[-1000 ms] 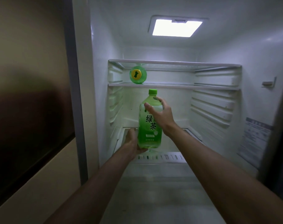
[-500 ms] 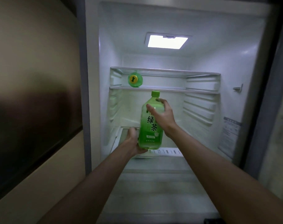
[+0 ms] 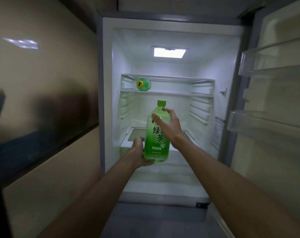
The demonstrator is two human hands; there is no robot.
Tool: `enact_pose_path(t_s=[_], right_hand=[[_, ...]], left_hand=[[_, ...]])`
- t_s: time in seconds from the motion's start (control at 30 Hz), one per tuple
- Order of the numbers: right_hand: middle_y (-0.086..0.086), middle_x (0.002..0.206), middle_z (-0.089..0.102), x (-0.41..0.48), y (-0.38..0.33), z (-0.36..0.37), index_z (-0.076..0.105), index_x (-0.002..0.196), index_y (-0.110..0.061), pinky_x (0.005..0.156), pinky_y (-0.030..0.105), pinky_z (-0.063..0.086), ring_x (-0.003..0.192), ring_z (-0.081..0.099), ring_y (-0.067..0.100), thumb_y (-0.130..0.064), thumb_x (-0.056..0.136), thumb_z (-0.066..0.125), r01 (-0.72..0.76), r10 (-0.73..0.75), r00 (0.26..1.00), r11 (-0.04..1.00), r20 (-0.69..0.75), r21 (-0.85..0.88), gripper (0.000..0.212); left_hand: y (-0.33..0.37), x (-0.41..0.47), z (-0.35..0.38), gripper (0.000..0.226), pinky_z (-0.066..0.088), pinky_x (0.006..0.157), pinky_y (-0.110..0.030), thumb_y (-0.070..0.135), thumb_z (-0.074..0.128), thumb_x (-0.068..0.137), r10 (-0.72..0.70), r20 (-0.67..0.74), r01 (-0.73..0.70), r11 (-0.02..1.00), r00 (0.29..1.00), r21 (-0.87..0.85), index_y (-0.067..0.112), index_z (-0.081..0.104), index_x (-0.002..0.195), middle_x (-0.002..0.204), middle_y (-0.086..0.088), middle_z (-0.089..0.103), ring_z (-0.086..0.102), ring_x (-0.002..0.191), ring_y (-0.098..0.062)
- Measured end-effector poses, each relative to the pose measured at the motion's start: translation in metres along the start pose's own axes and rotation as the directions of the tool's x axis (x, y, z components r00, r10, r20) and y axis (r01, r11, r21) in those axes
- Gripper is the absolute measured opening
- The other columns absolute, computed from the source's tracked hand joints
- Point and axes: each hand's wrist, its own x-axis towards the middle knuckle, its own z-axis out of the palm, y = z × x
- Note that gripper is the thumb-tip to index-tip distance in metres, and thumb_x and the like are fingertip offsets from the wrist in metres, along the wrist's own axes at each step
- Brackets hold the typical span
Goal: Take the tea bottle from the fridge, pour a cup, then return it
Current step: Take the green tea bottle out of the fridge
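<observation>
1. I hold the bottle point(image 3: 156, 134) upright at the middle of the frame, in front of the open fridge point(image 3: 108, 83) and clear of its floor and shelves.
2. My left hand point(image 3: 139, 152) cups the base, fingers curled under and round the bottom edge.
3. My right hand point(image 3: 169, 128) wraps the upper body just below the shoulder, thumb across the front, fingers round the far side.
4. The cap point(image 3: 161, 102) is on and the tea looks to reach high in the bottle, so I judge nothing has been poured yet.
5. Done, as I read it: the door point(image 3: 274, 117) at the right of the frame stands open and the bottle is off the shelf, in my grip.
6. Left: carry it away, uncap, fill a cup, recap, put it back and close the door. No cup shows in this view.
7. A second bottle point(image 3: 143, 84) lies on its side on the shelf point(image 3: 171, 93) in the upper middle; it touches nothing I hold.
8. From this one view I cannot be sure the bottle is coming out rather than going back; the high level is my only ground.
</observation>
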Motion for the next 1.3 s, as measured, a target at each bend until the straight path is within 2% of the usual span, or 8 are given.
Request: enact_pose_path(t_s=[0.27,0.43,0.7,0.87,0.97,1.03,1.1,1.3], right_hand=[[0.000,0.121,0.062,-0.057,-0.029,0.008,0.050,0.118,-0.041,0.092,0.049,0.054,0.109,0.063,0.024,-0.081,0.050,0.073,0.009,-0.009,0.999,1.000,0.047,0.005,0.082],[-0.001,0.126,0.059,-0.089,-0.052,0.015,0.049,0.123,-0.038,0.096,0.047,0.052,0.113,0.060,0.022,-0.075,0.057,0.071,0.029,-0.028,0.998,1.000,0.055,-0.011,0.079],[-0.003,0.127,0.055,-0.155,-0.088,0.026,0.049,0.128,-0.032,0.096,0.046,0.052,0.112,0.059,0.021,-0.061,0.069,0.074,0.032,-0.032,0.999,0.999,0.040,-0.007,0.071],[-0.005,0.123,0.056,-0.208,-0.110,0.033,0.049,0.129,-0.029,0.096,0.040,0.052,0.111,0.058,0.016,-0.050,0.078,0.075,0.025,-0.024,0.999,1.000,0.022,-0.007,0.061],[-0.004,0.120,0.056,-0.236,-0.121,0.033,0.049,0.128,-0.028,0.094,0.040,0.053,0.110,0.059,0.018,-0.047,0.079,0.075,0.013,-0.013,1.000,1.000,0.011,-0.022,0.059],[-0.003,0.121,0.057,-0.255,-0.130,0.034,0.050,0.127,-0.030,0.093,0.041,0.054,0.108,0.060,0.018,-0.049,0.077,0.076,0.005,-0.004,1.000,1.000,0.005,-0.030,0.060],[-0.002,0.122,0.057,-0.273,-0.137,0.033,0.050,0.125,-0.032,0.093,0.043,0.054,0.108,0.061,0.018,-0.057,0.070,0.076,0.000,0.000,1.000,0.999,-0.006,-0.032,0.066],[-0.006,0.117,0.057,-0.318,-0.165,0.019,0.051,0.123,-0.034,0.093,0.043,0.054,0.106,0.062,0.017,-0.057,0.068,0.078,-0.005,0.004,0.999,1.000,-0.043,-0.030,0.066]], left_hand=[[-0.019,-0.063,-0.025,0.039,0.043,0.095,-0.046,0.033,0.034,0.096,0.014,-0.054,-0.017,0.999,0.998,-0.042,0.000,0.050,0.082,0.087,-0.018,0.057,0.055,0.079,-0.032],[-0.025,-0.098,-0.041,0.036,0.043,0.098,-0.049,0.032,0.033,0.095,0.030,-0.061,-0.034,0.997,0.998,-0.068,0.003,0.051,0.083,0.088,-0.018,0.058,0.056,0.082,-0.034],[-0.042,-0.157,-0.077,0.039,0.044,0.092,-0.047,0.034,0.033,0.095,0.022,-0.023,-0.024,0.997,0.999,-0.079,0.002,0.049,0.082,0.089,-0.018,0.056,0.055,0.081,-0.033],[-0.058,-0.194,-0.103,0.048,0.044,0.101,-0.052,0.041,0.029,0.097,-0.010,-0.011,0.009,0.998,1.000,-0.064,0.000,0.049,0.083,0.089,-0.019,0.056,0.057,0.091,-0.035],[-0.068,-0.219,-0.112,0.048,0.048,0.091,-0.047,0.041,0.028,0.098,-0.035,0.013,0.036,0.997,0.999,-0.070,0.000,0.049,0.083,0.088,-0.019,0.057,0.057,0.084,-0.034],[-0.074,-0.235,-0.117,0.048,0.046,0.086,-0.045,0.041,0.029,0.098,-0.052,0.029,0.054,0.996,0.998,-0.073,0.000,0.049,0.082,0.085,-0.018,0.056,0.055,0.078,-0.032],[-0.079,-0.251,-0.121,0.047,0.044,0.088,-0.045,0.041,0.030,0.098,-0.067,0.040,0.070,0.995,0.997,-0.070,0.001,0.048,0.081,0.085,-0.018,0.056,0.054,0.077,-0.032],[-0.091,-0.296,-0.124,0.047,0.044,0.095,-0.049,0.041,0.031,0.097,-0.087,0.073,0.093,0.992,0.994,-0.080,-0.001,0.049,0.090,0.091,-0.020,0.058,0.057,0.087,-0.035]])
